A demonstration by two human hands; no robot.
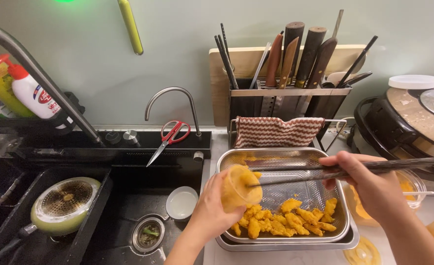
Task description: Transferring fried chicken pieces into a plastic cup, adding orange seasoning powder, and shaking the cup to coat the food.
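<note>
Warm indoor light, dark sink [104, 196] in shadow, sheen on steel tray [280, 159], bowed edges, mostly sharp

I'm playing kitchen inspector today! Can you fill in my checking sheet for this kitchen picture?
Surface: pale counter beside a black sink.
Job's things: small plastic cup tipped over a perforated metal tray; yellow battered pieces lie in it.
Clutter: red scissors, green pan bottom-up, white dish, striped cloth, knife rack.
Grippers: left hand holds the cup; right hand holds dark chopsticks, tips in the cup.
Cables: nothing seen.
Surroundings: grey wall, tap, soap bottle, cooker.
</note>
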